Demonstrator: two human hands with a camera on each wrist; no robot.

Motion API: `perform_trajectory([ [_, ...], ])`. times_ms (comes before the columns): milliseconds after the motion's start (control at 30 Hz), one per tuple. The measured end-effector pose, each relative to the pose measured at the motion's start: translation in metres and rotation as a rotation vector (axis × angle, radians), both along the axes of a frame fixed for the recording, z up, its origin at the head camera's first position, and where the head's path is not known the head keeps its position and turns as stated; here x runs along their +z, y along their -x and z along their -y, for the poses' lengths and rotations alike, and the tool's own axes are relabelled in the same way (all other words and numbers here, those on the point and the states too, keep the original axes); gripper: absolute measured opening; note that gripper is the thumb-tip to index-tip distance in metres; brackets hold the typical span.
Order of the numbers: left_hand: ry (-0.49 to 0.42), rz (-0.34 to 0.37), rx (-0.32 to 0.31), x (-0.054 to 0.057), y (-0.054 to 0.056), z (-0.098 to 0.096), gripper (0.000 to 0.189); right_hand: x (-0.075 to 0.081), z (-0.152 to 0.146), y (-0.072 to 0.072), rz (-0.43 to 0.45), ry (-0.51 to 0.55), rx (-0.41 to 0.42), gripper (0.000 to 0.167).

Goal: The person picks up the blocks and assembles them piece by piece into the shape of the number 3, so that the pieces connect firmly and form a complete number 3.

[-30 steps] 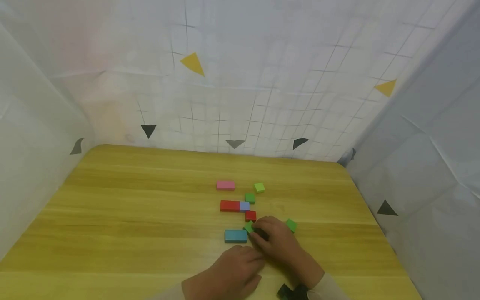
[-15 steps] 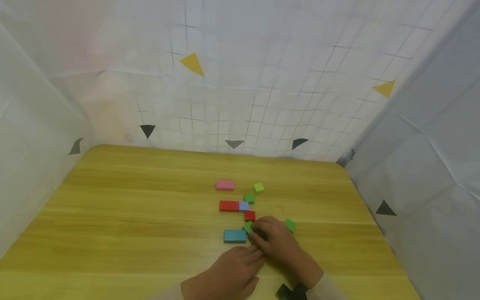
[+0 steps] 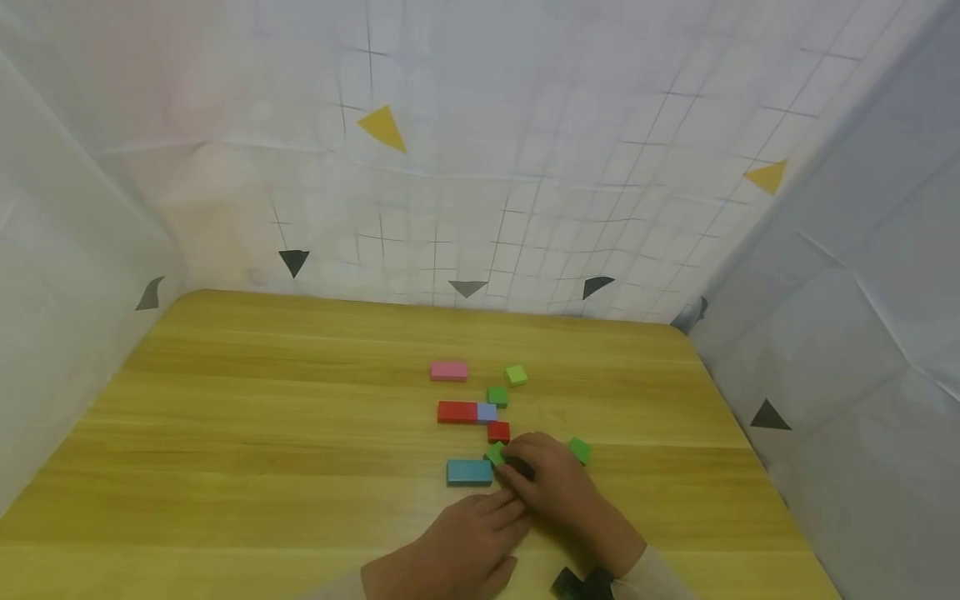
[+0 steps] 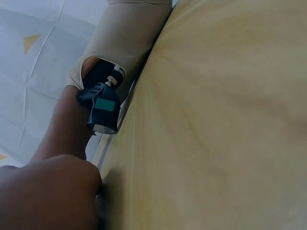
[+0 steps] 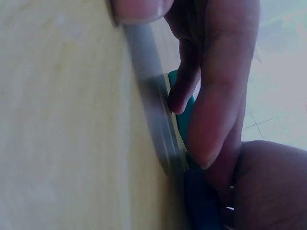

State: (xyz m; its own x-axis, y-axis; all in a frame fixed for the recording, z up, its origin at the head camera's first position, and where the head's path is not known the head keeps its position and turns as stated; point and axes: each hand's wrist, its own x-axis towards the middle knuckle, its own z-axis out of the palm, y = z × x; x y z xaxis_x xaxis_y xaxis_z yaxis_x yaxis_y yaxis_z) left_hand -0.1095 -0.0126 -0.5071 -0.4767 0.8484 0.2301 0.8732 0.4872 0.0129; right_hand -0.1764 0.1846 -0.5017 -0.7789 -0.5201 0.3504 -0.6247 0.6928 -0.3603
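In the head view, my right hand [image 3: 555,482] is bent over a small green block [image 3: 495,454], index finger and thumb pinching its right corner. The same green block [image 5: 182,120] shows behind the fingertips in the right wrist view, partly covered. Left of it lies a blue rectangular block [image 3: 469,473]. My left hand [image 3: 471,546] rests on the table just in front, fingers loosely extended, tips by the right thumb, holding nothing visible. Only the back of the left hand [image 4: 53,191] shows in its wrist view. What lies under the right palm is hidden.
Beyond the hands on the wooden table [image 3: 262,417] lie a small red block [image 3: 498,432], a long red block [image 3: 457,412] against a light-blue one [image 3: 487,412], a green block [image 3: 497,397], a lime block [image 3: 516,375] and a pink block [image 3: 448,372]. Another green block [image 3: 580,451] sits right.
Hands and blocks keep their places; the whole head view has shifted very slightly. The left fingertips have edged a little closer to the right thumb.
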Motion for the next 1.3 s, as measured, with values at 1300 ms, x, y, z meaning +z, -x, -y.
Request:
perform_trajectory([
  [1300, 0.133, 0.015, 0.084, -0.003, 0.000, -0.024, 0.058, 0.006, 0.000, 0.003, 0.118, -0.060, -0.041, 0.011],
])
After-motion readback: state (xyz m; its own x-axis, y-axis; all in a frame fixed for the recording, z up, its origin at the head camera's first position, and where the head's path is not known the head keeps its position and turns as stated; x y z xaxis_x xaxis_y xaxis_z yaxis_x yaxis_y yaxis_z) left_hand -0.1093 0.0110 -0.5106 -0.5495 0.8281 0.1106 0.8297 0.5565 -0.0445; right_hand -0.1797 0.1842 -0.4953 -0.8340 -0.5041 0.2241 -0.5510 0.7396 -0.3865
